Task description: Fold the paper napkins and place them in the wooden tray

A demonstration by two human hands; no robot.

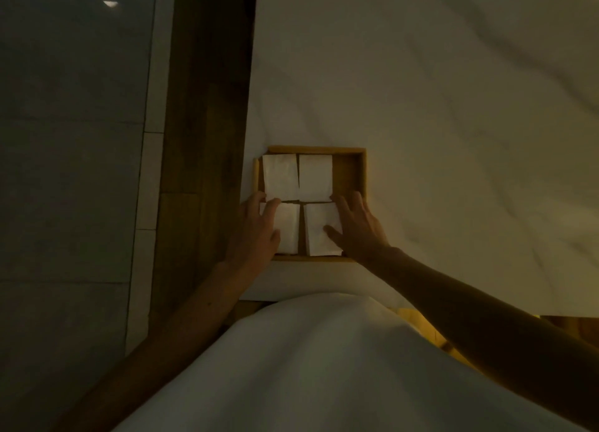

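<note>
A shallow wooden tray point(351, 172) lies on a white sheet near its left edge. Several folded white napkins fill it, two at the far side point(281, 177) point(316, 177) and two at the near side point(289, 227) point(319, 229). My left hand point(256, 230) rests flat over the near left napkin and the tray's left rim, fingers spread. My right hand point(355, 227) lies on the near right napkin, thumb pressed on it, fingers reaching toward the tray's right side. Neither hand holds anything.
The white sheet point(453, 107) stretches away to the right and far side, wrinkled. A dark wooden frame point(207, 107) runs along its left edge, with a grey tiled floor point(71, 139) beyond. My white garment point(308, 366) fills the near foreground.
</note>
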